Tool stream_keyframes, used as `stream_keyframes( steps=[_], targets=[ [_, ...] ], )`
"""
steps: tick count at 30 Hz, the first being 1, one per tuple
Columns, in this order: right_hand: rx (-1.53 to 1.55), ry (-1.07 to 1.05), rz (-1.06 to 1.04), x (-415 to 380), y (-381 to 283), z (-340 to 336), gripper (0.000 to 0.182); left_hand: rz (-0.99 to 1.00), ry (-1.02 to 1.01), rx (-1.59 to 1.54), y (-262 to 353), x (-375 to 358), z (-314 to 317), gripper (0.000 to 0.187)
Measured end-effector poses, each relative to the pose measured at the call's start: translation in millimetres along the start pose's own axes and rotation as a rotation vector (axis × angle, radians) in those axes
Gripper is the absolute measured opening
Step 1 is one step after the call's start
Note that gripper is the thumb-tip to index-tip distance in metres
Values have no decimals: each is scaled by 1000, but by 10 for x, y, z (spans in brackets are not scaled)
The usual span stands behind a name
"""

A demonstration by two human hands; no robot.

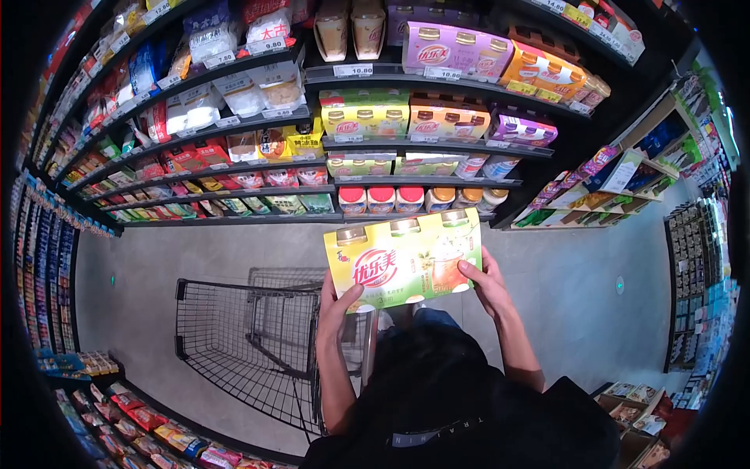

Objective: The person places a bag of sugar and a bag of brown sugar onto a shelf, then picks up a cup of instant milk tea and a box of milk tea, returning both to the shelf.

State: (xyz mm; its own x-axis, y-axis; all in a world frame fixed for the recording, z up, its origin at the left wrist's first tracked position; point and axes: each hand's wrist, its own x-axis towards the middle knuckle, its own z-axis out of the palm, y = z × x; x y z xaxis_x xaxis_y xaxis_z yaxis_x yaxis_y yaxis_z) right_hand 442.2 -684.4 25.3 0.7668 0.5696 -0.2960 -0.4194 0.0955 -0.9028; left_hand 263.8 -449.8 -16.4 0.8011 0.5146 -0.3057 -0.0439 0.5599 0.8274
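Both my hands hold a yellow-and-green three-cup milk tea pack (406, 262) in front of my body, its printed side facing me. My left hand (341, 301) grips the left end, thumb lying on the front of the carton. At the right end my right hand (484, 280) has its thumb on the front too. Most of the other fingers are hidden behind the carton. Cup lids show along its top edge. A similar yellow-green pack (364, 117) stands on the shelf ahead.
A black wire shopping cart (242, 344) stands to my left on the grey floor (570, 289). Ahead, shelves carry a purple multipack (457, 53), an orange multipack (449, 119) and red-lidded jars (380, 199). Bagged goods (199, 105) fill the left shelves. A display rack (601, 184) stands at the right.
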Motion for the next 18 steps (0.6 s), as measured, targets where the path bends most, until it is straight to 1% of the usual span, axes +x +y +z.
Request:
stream_keyframes(
  steps=[4, 9, 14, 18],
  targets=[
    [-22, 3, 11, -12, -30, 11, 68, 14, 2, -37, 23, -20, 57, 64],
    [-36, 15, -13, -51, -27, 42, 66, 16, 8, -25, 14, -57, 47, 62],
    [-20, 33, -28, -83, 6, 45, 65, 24, 35, -82, -49, -58, 23, 59],
    [-7, 41, -26, -120, 12, 46, 66, 24, 1, -61, -51, -65, 4, 58]
  ],
)
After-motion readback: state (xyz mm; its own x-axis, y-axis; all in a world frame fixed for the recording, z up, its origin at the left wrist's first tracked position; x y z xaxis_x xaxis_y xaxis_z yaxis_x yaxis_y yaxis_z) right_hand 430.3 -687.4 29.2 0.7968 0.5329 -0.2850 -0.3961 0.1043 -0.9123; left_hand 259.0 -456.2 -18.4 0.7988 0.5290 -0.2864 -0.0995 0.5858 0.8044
